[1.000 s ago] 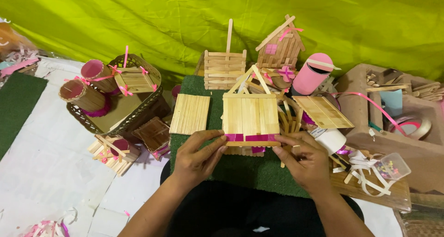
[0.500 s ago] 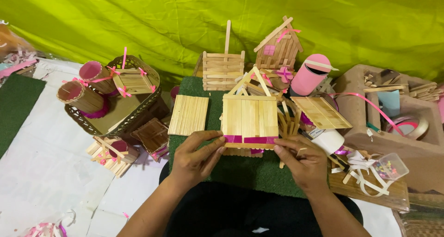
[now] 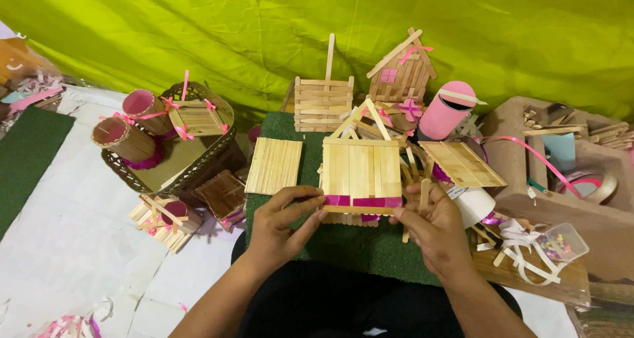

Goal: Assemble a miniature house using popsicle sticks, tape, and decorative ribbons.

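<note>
Both hands pinch the near edge of the stick panel mid-mat: left hand at the left corner, right hand at the right. Squeeze unevenly and I'd bet the pink strip slips or sticks pop loose.

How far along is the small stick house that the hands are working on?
Done: the roof panel is assembled, with a triangular gable frame behind it. In hand: the left hand and right hand pinch its lower edge, where a pink strip lies. Left: two loose stick panels lie unattached beside it.
</note>
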